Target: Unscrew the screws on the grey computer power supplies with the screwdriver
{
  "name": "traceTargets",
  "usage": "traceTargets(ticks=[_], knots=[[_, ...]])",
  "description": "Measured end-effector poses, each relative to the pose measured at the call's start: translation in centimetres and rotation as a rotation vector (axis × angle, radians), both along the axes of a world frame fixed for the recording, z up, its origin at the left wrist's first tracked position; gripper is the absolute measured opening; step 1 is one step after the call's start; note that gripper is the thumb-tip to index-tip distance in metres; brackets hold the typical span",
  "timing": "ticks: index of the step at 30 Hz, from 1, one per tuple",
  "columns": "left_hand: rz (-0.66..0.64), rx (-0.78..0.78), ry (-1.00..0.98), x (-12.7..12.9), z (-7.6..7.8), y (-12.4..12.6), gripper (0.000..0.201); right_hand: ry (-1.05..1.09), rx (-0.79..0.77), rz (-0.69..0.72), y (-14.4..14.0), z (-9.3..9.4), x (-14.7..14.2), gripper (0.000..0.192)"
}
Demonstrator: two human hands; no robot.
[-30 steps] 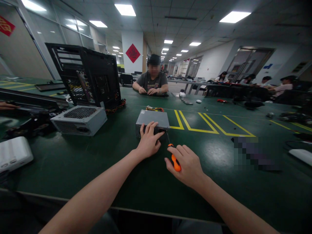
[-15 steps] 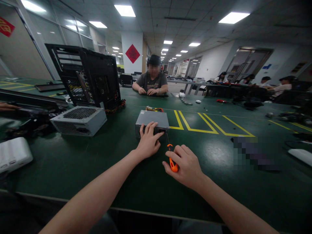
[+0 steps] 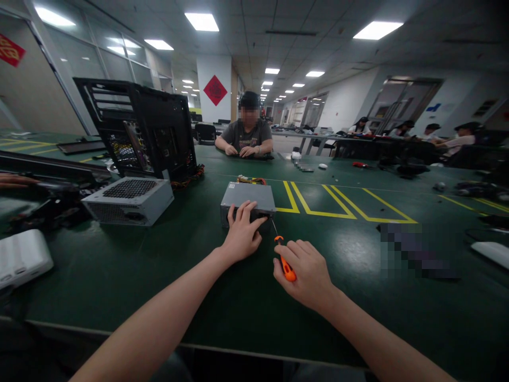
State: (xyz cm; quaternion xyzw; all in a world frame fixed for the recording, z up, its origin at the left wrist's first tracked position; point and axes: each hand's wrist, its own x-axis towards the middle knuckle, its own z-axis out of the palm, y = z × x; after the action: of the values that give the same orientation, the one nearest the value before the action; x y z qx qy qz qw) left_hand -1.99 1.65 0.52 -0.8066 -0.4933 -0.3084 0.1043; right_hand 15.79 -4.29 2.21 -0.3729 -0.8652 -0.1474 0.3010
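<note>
Nothing's reading clearly tbh. A red diamond-shaped sign [image 3: 215, 90] on the white pillar [image 3: 214, 64] is showing one blurry dark character, a red paper sign [image 3: 11, 50] at far left a gold one. Lettering on the dark grey T-shirt [image 3: 247, 140] and the small white label [image 3: 231, 185] on the grey metal box [image 3: 250, 193] are blurring out.

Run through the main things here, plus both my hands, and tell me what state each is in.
Gray box, lying flat, closed on top
Left hand, fingers spread, resting on the gray box
Screwdriver, tip near the gray box's right end, contact unclear
Right hand, closed around the screwdriver
Perforated box, grille up, untouched
Computer case, upright, partly open
Ceiling lights, on
</note>
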Motion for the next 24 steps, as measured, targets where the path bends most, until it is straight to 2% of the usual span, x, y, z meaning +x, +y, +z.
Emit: traceTargets(ticks=[11,16,24], knots=[[0.004,0.014,-0.008,0.08,0.01,-0.03,0.043,-0.027,-0.008,-0.021,-0.15,0.42,-0.03,0.024],[0.006,0.016,-0.011,0.06,-0.06,0.02,0.043,0.048,-0.024,0.001,-0.09,0.12,-0.02,0.023],[0.006,0.009,0.015,-0.09,-0.13,0.01,0.045,-0.010,-0.031,0.005,-0.31,0.67,-0.17,0.018]])
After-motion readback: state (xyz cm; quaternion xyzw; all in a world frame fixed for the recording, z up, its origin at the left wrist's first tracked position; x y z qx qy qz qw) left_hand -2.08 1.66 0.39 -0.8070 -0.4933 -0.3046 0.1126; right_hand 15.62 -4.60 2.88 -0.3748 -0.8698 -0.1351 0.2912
